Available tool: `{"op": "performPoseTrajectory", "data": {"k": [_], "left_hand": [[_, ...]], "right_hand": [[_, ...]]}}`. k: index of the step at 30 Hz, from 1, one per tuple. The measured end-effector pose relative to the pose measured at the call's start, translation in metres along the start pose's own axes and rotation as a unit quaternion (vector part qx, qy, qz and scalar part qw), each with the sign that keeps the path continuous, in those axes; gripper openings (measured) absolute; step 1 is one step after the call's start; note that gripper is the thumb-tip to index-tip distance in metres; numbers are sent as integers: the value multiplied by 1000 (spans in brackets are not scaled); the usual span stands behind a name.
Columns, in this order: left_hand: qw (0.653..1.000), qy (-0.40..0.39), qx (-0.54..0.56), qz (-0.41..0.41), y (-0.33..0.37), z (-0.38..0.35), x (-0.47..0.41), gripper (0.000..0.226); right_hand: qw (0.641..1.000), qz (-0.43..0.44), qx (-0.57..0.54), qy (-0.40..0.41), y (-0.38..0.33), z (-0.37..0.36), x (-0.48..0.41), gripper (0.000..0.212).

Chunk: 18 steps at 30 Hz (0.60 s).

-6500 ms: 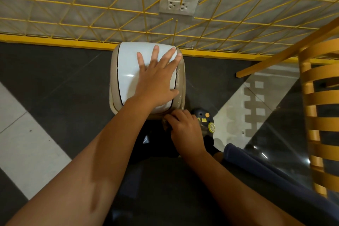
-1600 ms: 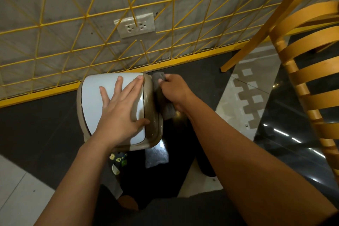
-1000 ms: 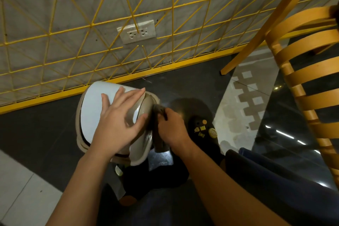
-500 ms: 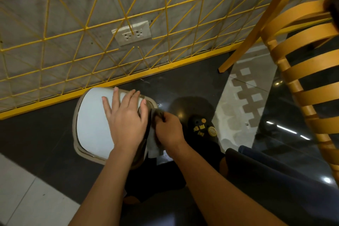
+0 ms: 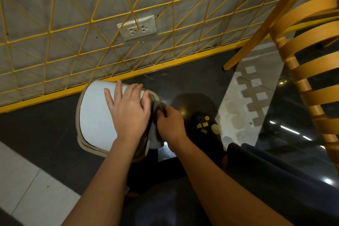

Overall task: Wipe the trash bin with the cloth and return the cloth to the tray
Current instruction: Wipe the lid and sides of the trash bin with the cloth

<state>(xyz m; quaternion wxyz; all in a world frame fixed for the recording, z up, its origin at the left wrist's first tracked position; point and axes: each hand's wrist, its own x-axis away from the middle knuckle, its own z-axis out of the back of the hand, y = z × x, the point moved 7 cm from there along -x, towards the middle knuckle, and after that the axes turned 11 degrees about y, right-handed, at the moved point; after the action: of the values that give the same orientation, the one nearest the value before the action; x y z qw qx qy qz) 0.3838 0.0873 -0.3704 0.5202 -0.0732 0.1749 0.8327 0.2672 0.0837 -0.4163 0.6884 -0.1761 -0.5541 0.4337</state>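
My right hand (image 5: 169,124) has its fingers (image 5: 162,111) pinched around the grey cloth (image 5: 155,134), pressing it against the right side of the trash bin (image 5: 95,115). My left hand (image 5: 128,112) lies flat on the bin's white lid, fingers spread wide, holding nothing. The bin stands on the dark floor (image 5: 45,134) just in front of the yellow wire grid (image 5: 73,33) and wall socket (image 5: 137,28). A black shoe (image 5: 205,126) sits to the right, a wooden chair (image 5: 308,60) beyond it.
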Motion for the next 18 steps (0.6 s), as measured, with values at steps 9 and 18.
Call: {"op": "performPoseTrajectory", "data": {"k": [9,18], "left_hand": [[975,-104,103,-167,31,1,3,48],[981,-66,154,-96,35,4,6,47]], "right_hand": [[992,-65,-77,73,34,15,28,22],[980,-108,-139,92,38,33,26,23]]}}
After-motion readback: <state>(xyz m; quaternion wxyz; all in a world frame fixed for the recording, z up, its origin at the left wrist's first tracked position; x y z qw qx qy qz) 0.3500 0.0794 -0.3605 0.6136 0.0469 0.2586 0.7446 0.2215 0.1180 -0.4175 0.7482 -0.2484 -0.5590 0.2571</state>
